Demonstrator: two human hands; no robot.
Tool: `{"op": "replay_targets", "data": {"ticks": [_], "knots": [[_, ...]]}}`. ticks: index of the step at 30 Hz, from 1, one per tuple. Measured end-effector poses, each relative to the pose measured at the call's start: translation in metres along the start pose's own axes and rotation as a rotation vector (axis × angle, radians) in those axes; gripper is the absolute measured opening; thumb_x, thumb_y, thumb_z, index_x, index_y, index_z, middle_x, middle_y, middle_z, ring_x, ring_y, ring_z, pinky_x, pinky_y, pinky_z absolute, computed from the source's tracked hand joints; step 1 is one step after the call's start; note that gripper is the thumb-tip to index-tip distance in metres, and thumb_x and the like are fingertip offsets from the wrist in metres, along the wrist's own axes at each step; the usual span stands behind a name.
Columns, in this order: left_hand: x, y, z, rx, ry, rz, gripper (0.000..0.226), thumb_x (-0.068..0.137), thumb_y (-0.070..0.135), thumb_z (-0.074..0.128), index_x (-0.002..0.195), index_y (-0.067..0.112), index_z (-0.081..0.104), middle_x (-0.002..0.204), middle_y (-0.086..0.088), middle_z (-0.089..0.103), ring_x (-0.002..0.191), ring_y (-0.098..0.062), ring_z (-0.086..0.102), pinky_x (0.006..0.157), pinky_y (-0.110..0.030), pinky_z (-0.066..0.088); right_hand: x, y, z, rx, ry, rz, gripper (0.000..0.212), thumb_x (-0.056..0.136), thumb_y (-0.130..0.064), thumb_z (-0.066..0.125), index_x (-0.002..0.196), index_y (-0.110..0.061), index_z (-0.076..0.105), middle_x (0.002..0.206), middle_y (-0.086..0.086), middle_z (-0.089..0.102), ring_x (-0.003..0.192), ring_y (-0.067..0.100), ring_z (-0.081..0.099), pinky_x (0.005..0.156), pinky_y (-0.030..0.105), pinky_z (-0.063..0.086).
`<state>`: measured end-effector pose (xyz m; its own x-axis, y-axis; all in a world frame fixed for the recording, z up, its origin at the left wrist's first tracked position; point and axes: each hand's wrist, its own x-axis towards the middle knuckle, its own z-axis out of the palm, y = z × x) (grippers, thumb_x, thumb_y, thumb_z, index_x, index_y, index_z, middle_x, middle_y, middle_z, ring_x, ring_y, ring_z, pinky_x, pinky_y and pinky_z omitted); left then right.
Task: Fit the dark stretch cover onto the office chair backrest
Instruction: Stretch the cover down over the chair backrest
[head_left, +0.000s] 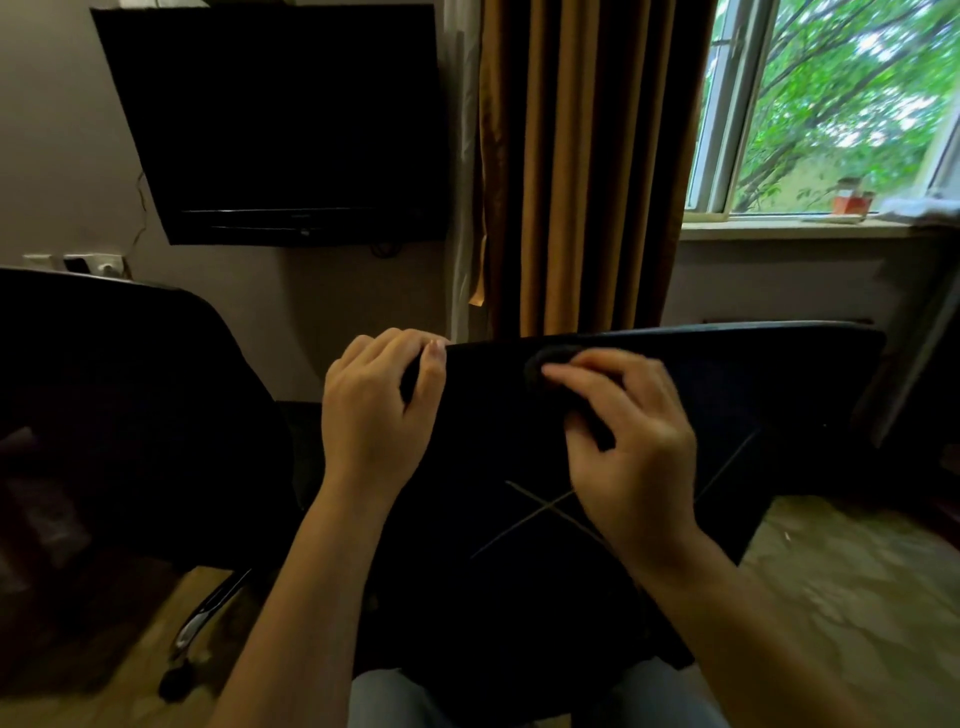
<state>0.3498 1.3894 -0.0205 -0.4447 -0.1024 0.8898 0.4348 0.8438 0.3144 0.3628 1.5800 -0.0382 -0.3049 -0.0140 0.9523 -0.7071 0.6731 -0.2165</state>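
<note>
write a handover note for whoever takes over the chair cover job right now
The left grip holds the top left corner of the backrest, fingers curled over its edge.
The right grip pinches a bunch of the dark cover just below the top edge, near the middle.
The backrest is upright, close in front of the person; a second chair stands to the left.
Done: the cover has reached the top edge. Too dark to tell how far it is on.
Left: probably stretch the cover over the corners, pull it down and smooth it.

dark cover (548, 366), bunched at backrest (737, 379) top
</note>
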Motion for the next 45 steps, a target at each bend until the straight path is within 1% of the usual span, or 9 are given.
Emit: {"op": "replay_targets", "data": {"ticks": [3, 7, 11, 14, 23, 29, 36, 40, 45], "knots": [[0.000, 0.000, 0.000, -0.006, -0.013, -0.005, 0.037, 0.099, 0.035, 0.035, 0.094, 0.018, 0.067, 0.086, 0.018, 0.056, 0.078, 0.005, 0.040, 0.071, -0.026, 0.033, 0.016, -0.013, 0.007, -0.008, 0.038, -0.026, 0.026, 0.081, -0.001, 0.066, 0.107, -0.007, 0.070, 0.106, 0.009, 0.062, 0.101, 0.018, 0.056, 0.091, 0.018, 0.044], [0.002, -0.001, -0.001, 0.017, -0.010, -0.018, 0.039, 0.098, 0.036, 0.033, 0.094, 0.018, 0.067, 0.085, 0.018, 0.055, 0.078, 0.004, 0.040, 0.070, -0.027, 0.035, -0.015, -0.008, 0.030, -0.050, -0.104, -0.126, 0.023, 0.087, -0.016, 0.057, 0.104, -0.012, 0.072, 0.106, 0.007, 0.062, 0.100, 0.017, 0.054, 0.081, 0.021, 0.048], [0.001, -0.001, -0.001, 0.006, -0.024, -0.010, 0.039, 0.098, 0.036, 0.033, 0.095, 0.018, 0.067, 0.086, 0.014, 0.061, 0.080, 0.001, 0.045, 0.073, -0.027, 0.037, -0.062, 0.018, 0.045, -0.098, -0.256, -0.182, 0.030, 0.073, 0.001, 0.071, 0.097, -0.017, 0.074, 0.102, -0.001, 0.065, 0.098, 0.015, 0.056, 0.073, 0.023, 0.052], [-0.001, 0.001, -0.002, 0.008, -0.027, -0.004, 0.038, 0.099, 0.036, 0.034, 0.095, 0.017, 0.067, 0.086, 0.010, 0.064, 0.080, -0.001, 0.047, 0.072, -0.028, 0.039, -0.067, 0.022, 0.038, -0.046, -0.302, -0.141, 0.027, 0.077, -0.003, 0.063, 0.096, -0.018, 0.075, 0.103, -0.006, 0.062, 0.098, 0.013, 0.056, 0.070, 0.021, 0.051], [0.000, 0.000, -0.001, -0.007, -0.030, -0.017, 0.038, 0.098, 0.036, 0.034, 0.094, 0.018, 0.067, 0.086, 0.012, 0.062, 0.078, -0.001, 0.046, 0.071, -0.028, 0.037, 0.011, -0.015, 0.004, 0.025, 0.060, -0.061, 0.024, 0.081, 0.000, 0.069, 0.104, -0.006, 0.071, 0.106, 0.010, 0.061, 0.100, 0.021, 0.057, 0.087, 0.023, 0.048], [0.000, -0.002, -0.001, 0.015, -0.032, -0.016, 0.039, 0.099, 0.036, 0.033, 0.095, 0.018, 0.067, 0.087, 0.009, 0.064, 0.079, 0.001, 0.045, 0.071, -0.028, 0.037, -0.013, -0.013, 0.031, -0.071, -0.130, -0.134, 0.021, 0.087, -0.016, 0.056, 0.100, -0.012, 0.073, 0.106, 0.006, 0.063, 0.101, 0.017, 0.054, 0.081, 0.020, 0.048], [-0.001, 0.003, -0.004, -0.006, -0.048, -0.015, 0.038, 0.098, 0.036, 0.034, 0.096, 0.018, 0.067, 0.088, 0.011, 0.064, 0.081, -0.001, 0.047, 0.074, -0.029, 0.040, -0.065, 0.021, 0.038, -0.080, -0.288, -0.154, 0.030, 0.069, 0.004, 0.072, 0.090, -0.017, 0.075, 0.098, -0.003, 0.066, 0.096, 0.012, 0.056, 0.068, 0.022, 0.053], [-0.001, 0.002, -0.003, -0.004, -0.038, -0.019, 0.039, 0.098, 0.037, 0.033, 0.096, 0.018, 0.068, 0.088, 0.011, 0.064, 0.081, 0.000, 0.047, 0.073, -0.028, 0.039, -0.047, 0.009, 0.017, -0.018, -0.190, -0.103, 0.022, 0.084, -0.005, 0.058, 0.097, -0.010, 0.074, 0.100, 0.003, 0.063, 0.095, 0.017, 0.057, 0.076, 0.023, 0.051], [0.000, 0.002, -0.001, -0.003, -0.036, -0.018, 0.039, 0.098, 0.037, 0.034, 0.095, 0.018, 0.068, 0.088, 0.010, 0.065, 0.080, 0.001, 0.045, 0.072, -0.027, 0.036, 0.006, -0.015, -0.001, -0.014, 0.050, -0.093, 0.023, 0.081, 0.000, 0.068, 0.103, -0.006, 0.072, 0.104, 0.010, 0.062, 0.100, 0.019, 0.055, 0.092, 0.019, 0.044]]}}
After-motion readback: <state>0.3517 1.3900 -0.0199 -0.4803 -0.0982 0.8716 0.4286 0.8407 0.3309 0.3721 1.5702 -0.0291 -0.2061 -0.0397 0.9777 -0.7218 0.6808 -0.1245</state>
